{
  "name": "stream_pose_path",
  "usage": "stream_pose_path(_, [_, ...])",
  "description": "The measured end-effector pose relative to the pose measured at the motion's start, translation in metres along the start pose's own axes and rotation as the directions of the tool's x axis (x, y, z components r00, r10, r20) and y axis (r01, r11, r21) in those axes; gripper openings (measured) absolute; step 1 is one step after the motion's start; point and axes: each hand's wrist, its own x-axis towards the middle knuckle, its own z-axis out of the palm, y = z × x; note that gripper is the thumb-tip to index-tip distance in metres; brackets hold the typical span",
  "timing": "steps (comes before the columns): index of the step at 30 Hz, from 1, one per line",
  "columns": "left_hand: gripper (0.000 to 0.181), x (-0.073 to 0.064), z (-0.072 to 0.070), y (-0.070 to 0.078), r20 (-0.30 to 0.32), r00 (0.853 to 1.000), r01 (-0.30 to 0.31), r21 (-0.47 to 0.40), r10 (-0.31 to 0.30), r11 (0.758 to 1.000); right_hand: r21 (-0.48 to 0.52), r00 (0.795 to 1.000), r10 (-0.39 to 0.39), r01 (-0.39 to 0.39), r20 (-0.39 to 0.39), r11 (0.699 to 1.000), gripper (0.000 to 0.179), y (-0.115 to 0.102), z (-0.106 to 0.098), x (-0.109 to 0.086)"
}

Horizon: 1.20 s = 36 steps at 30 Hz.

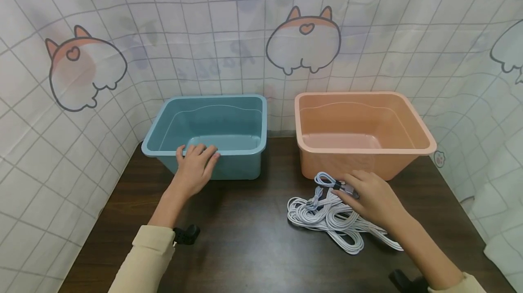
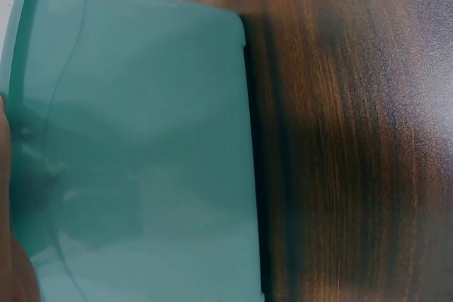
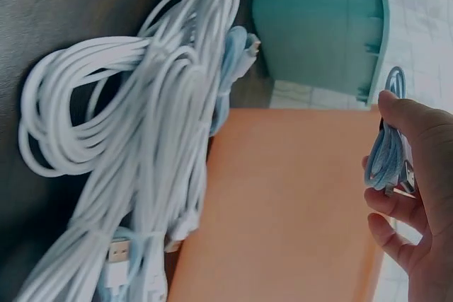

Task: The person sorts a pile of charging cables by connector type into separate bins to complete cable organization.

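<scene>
At left, the left hand (image 1: 197, 166) rests with loosely spread fingers over the near rim of the blue bin (image 1: 234, 166). Marks on the patterned cloth (image 1: 212, 52) beyond are too faint to read. A narrow gap parts the bins; dark tabletop (image 1: 245, 238) stretches between the hands. Further right, white cables (image 1: 305, 215) lie piled near the orange bin (image 1: 327, 161); just outside its near wall, the right hand (image 1: 377, 197) pinches a bundled blue cable (image 3: 386, 157) above the pile.

Two tubs: blue tub (image 1: 241, 167) centre left, orange tub (image 1: 327, 162) centre right; two hands: left hand (image 1: 194, 168), right hand (image 1: 369, 195); one held cable (image 3: 386, 155); one heap of cables (image 3: 170, 118) lower right, too tangled to count; one table (image 1: 245, 238); three corgi prints (image 1: 303, 46) above
</scene>
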Motion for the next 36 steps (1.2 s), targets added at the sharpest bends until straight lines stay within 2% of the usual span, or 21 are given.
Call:
stream_pose_path(3, [0.028,-0.001,0.000,-0.001,0.005,1.000,0.004,-0.004,-0.004,1.000,0.006,1.000,0.001,-0.001,0.011,1.000,0.029,-0.003,0.000,0.008])
stream_pose_path(10, [0.029,-0.001,0.000,-0.003,0.021,1.000,0.019,-0.009,-0.018,1.000,0.005,1.000,0.003,-0.004,0.027,1.000,0.033,-0.011,0.000,0.025])
stream_pose_path(15, [0.031,-0.001,0.000,-0.003,0.025,0.999,0.022,-0.012,-0.021,1.000,0.049,0.999,0.020,-0.021,0.027,0.999,0.030,-0.015,0.003,0.035])
stream_pose_path(23, [0.030,0.000,-0.001,-0.003,0.016,1.000,0.013,-0.013,-0.013,1.000,0.113,0.992,0.082,-0.092,0.092,0.989,0.027,-0.020,0.003,0.052])
stream_pose_path(27, [0.030,0.001,-0.001,-0.001,0.017,1.000,0.009,-0.021,-0.008,1.000,0.110,0.986,0.116,-0.130,0.121,0.985,0.024,-0.021,0.002,0.058])
stream_pose_path(36, [0.030,0.002,-0.002,-0.002,0.026,0.999,0.020,-0.038,-0.019,0.999,0.133,0.980,0.139,-0.158,0.142,0.978,0.021,-0.022,0.004,0.076])
